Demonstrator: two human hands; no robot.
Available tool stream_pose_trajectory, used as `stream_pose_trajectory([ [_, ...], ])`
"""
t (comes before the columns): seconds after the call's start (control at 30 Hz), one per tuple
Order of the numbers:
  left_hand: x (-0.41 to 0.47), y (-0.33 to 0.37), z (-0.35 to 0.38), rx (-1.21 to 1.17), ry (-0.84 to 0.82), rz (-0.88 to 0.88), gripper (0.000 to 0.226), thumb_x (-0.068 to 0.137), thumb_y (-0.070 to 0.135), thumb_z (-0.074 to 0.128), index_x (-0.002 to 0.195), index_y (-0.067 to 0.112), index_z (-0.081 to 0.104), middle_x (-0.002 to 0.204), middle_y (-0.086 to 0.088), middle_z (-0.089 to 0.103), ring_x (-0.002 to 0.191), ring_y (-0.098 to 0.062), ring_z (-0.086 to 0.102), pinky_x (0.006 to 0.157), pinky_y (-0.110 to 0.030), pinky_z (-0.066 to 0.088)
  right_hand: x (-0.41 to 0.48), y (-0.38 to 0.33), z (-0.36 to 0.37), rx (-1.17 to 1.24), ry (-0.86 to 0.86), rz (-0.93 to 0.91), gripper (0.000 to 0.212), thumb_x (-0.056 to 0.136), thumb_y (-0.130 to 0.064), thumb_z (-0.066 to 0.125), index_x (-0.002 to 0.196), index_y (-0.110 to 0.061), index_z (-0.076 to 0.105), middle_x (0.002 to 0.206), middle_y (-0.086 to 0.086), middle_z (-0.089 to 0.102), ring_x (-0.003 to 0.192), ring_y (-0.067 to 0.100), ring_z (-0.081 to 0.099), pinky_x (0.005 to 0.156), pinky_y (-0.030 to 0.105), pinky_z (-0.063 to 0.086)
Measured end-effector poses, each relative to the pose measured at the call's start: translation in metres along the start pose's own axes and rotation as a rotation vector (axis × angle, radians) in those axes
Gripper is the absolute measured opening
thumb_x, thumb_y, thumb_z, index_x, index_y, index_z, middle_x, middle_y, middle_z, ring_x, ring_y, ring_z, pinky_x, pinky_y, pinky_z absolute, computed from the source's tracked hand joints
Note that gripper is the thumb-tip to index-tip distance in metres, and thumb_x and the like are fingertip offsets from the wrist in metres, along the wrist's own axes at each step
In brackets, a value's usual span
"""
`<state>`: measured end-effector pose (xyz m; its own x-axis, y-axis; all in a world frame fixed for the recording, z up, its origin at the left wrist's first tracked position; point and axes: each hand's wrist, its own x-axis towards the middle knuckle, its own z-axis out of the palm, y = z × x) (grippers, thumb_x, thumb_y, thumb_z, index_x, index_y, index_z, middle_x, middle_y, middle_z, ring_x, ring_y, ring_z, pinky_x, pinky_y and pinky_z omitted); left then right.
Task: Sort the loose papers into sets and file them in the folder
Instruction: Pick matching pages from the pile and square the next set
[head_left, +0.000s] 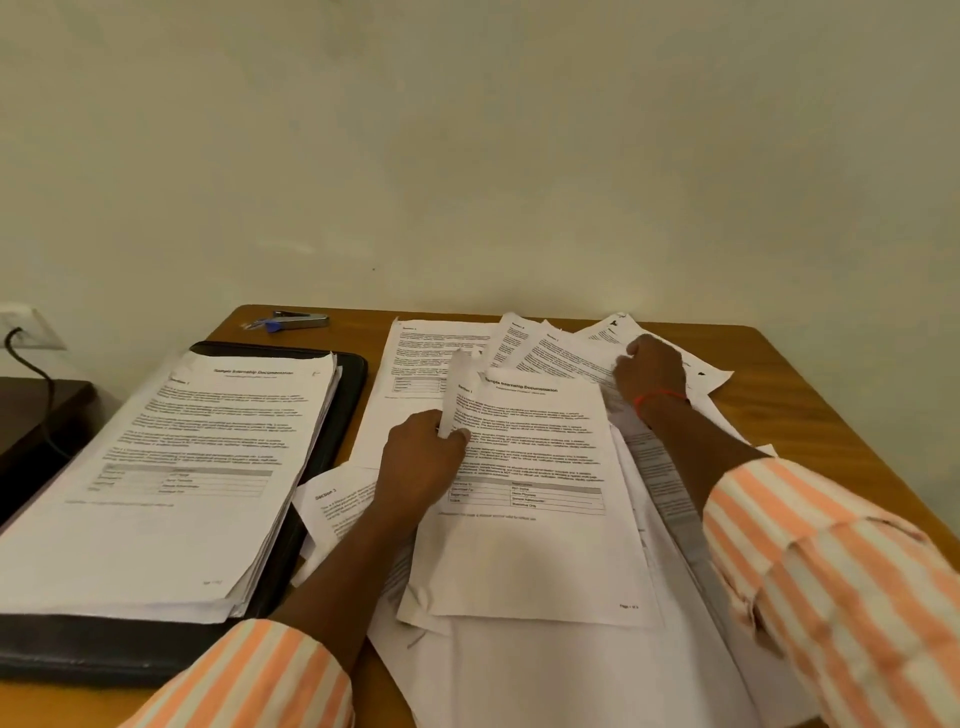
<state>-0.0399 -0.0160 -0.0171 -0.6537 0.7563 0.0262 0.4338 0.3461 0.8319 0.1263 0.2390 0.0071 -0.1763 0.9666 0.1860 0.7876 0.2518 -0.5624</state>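
A black folder (291, 545) lies open on the left of the wooden table, with a thick stack of printed papers (171, 467) on it. Loose printed sheets (431, 353) are scattered over the table's middle and right. My left hand (421, 457) pinches the lifted left edge of a set of sheets titled Sample Internship Documentation (540, 493), which lies on top of the pile. My right hand (649, 374) reaches to the far right and its curled fingers grip loose sheets (576, 353) there.
A stapler (298, 320) with a blue part lies at the table's (810, 415) far left edge, by the wall. A dark low surface (31, 415) with a black cable and a wall socket (26, 327) stands left of the table.
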Motion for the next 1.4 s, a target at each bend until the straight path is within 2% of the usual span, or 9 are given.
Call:
stream_pose_trajectory([
  [0.17,0.005,-0.002,-0.001,-0.013,-0.02,-0.013,0.031,0.1,0.036,0.059,0.124,0.018,0.064,0.123,0.001,0.069,0.093,-0.014,0.061,0.082,-0.028,0.049,0.032,0.006,0.007,-0.041,-0.053,0.125,0.037,0.095,-0.026,0.058,0.13,-0.013,0.06,0.137,0.012,0.057,0.131,0.034,0.048,0.111,0.05,0.033],
  [0.4,0.008,-0.004,0.0,-0.016,-0.029,-0.03,0.032,0.101,0.037,0.058,0.127,0.018,0.063,0.127,0.001,0.067,0.094,-0.012,0.059,0.084,-0.028,0.047,0.052,0.005,0.014,0.082,-0.08,0.219,0.049,0.086,-0.031,0.075,0.129,-0.011,0.063,0.134,0.01,0.061,0.128,0.032,0.052,0.11,0.047,0.038],
  [0.63,0.008,-0.005,0.0,-0.026,-0.038,-0.031,0.03,0.101,0.037,0.058,0.125,0.02,0.063,0.125,0.004,0.067,0.093,-0.011,0.058,0.084,-0.029,0.047,0.053,0.008,0.001,0.173,-0.03,0.142,0.03,0.087,-0.018,0.075,0.115,-0.01,0.074,0.128,0.011,0.067,0.123,0.033,0.058,0.107,0.041,0.044],
  [0.73,0.008,-0.005,0.0,-0.039,-0.043,-0.03,0.029,0.1,0.038,0.058,0.123,0.022,0.064,0.123,0.004,0.068,0.092,-0.011,0.06,0.083,-0.029,0.048,0.056,0.004,-0.013,0.271,0.0,0.133,0.026,0.086,-0.018,0.076,0.11,-0.008,0.075,0.117,0.012,0.071,0.112,0.032,0.064,0.096,0.032,0.048],
  [1.03,0.007,-0.006,-0.001,-0.068,-0.053,-0.006,0.026,0.1,0.037,0.059,0.121,0.022,0.064,0.111,0.011,0.065,0.089,-0.009,0.061,0.071,-0.022,0.045,0.052,-0.009,-0.043,0.4,0.2,0.074,0.005,0.089,-0.015,0.072,0.094,-0.013,0.072,0.104,0.014,0.072,0.095,0.035,0.068,0.081,0.036,0.056],
  [1.17,0.009,-0.007,-0.002,-0.101,-0.048,-0.004,0.021,0.1,0.036,0.06,0.117,0.024,0.064,0.109,0.012,0.065,0.087,-0.008,0.064,0.073,-0.022,0.047,0.047,-0.027,-0.065,0.767,0.379,0.064,0.018,0.098,-0.005,0.058,0.084,-0.013,0.052,0.09,0.001,0.063,0.085,0.033,0.071,0.048,0.028,0.058],
  [1.27,0.009,-0.007,-0.003,-0.183,-0.05,0.003,0.022,0.1,0.035,0.061,0.118,0.022,0.066,0.113,0.008,0.07,0.09,-0.009,0.067,0.077,-0.026,0.054,0.04,-0.048,-0.089,0.991,0.463,0.025,0.027,0.101,-0.002,0.046,0.081,-0.02,0.042,0.097,0.002,0.06,0.081,0.03,0.072,0.052,0.028,0.058],
  [1.33,0.009,-0.006,-0.004,-0.244,-0.052,-0.003,0.027,0.099,0.034,0.062,0.122,0.02,0.067,0.115,0.007,0.07,0.097,-0.014,0.069,0.088,-0.035,0.056,0.037,-0.061,-0.104,1.083,0.486,-0.001,0.019,0.101,-0.006,0.045,0.086,-0.018,0.042,0.099,0.008,0.061,0.062,0.029,0.069,0.054,0.033,0.058],
  [1.4,0.008,-0.005,-0.006,-0.301,-0.056,0.0,0.027,0.099,0.032,0.063,0.123,0.019,0.067,0.114,0.006,0.071,0.097,-0.013,0.069,0.088,-0.033,0.055,0.038,-0.068,-0.114,1.155,0.485,-0.007,0.014,0.101,-0.01,0.046,0.089,-0.016,0.041,0.092,0.011,0.061,0.049,0.023,0.058,0.047,0.032,0.051],
])
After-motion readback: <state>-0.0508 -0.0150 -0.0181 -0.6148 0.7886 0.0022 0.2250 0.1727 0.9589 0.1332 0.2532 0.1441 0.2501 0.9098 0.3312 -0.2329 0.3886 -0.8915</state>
